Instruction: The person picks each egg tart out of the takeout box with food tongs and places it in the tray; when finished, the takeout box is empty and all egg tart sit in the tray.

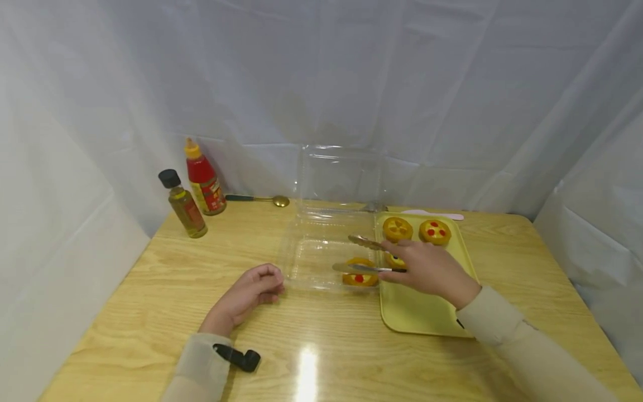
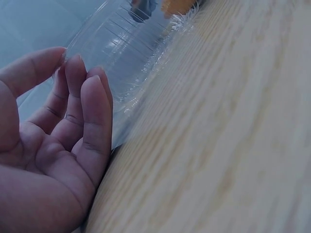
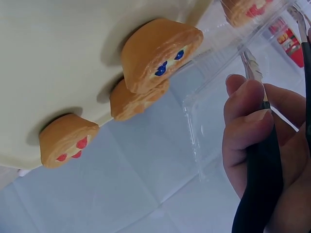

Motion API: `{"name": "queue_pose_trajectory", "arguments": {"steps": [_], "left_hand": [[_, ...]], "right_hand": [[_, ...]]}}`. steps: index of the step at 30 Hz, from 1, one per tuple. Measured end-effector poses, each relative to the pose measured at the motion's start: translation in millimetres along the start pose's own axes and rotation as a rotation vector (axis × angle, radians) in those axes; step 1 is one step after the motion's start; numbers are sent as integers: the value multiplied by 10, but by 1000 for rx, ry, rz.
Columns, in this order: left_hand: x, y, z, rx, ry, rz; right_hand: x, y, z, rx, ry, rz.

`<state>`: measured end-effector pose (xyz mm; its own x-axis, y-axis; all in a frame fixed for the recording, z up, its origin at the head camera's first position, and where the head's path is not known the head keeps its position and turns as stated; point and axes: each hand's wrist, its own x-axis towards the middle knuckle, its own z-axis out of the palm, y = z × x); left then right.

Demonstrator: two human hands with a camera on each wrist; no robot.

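My right hand (image 1: 431, 269) grips a pair of black-handled metal tongs (image 3: 263, 160). The tongs' arms are spread apart over the right side of a clear plastic clamshell box (image 1: 316, 251), whose lid stands raised at the back. Inside the box, partly behind the lower arm, sits an egg tart with red topping (image 1: 359, 280). My left hand (image 1: 251, 293) pinches the box's near left rim between thumb and fingertips, as the left wrist view shows. On the yellow tray (image 1: 417, 315) are a blue-dotted tart (image 3: 158, 56), a plain-topped tart (image 1: 397, 229) and a red-dotted tart (image 1: 435, 231).
An oil bottle (image 1: 188, 212) and a red sauce bottle (image 1: 205, 181) stand at the back left. Beside them lies a dark-handled spoon (image 1: 281, 201). Behind the tray is a pink utensil (image 1: 434, 214). A white curtain (image 1: 321, 84) hangs behind the wooden table (image 1: 321, 335).
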<state>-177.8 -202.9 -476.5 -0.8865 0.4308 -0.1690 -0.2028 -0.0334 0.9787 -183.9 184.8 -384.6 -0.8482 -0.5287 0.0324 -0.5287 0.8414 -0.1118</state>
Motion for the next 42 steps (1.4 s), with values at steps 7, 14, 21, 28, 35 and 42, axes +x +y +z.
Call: {"name": "queue_pose_trajectory", "arguments": {"steps": [7,14,21,28,35,42], "left_hand": [[16,-6,11,-1,16,-10],[14,4,9,-3,2,-5],[15,8,2,-3,-5,-8],[19,7,-6,-3,-6,-8],[14,13,-5,0,-7,-7],[17,16,3,6,14,-25]], "right_hand": [[64,-34,46,8,-30,-18],[140,-122,69,-58,-75,-27],[201,-191,70,-68,-153,8],[248,-230,81,-65,-173,15],[240,-220,133,-83,-101,-23],[205,-130,188,-89,-28,-36]]}}
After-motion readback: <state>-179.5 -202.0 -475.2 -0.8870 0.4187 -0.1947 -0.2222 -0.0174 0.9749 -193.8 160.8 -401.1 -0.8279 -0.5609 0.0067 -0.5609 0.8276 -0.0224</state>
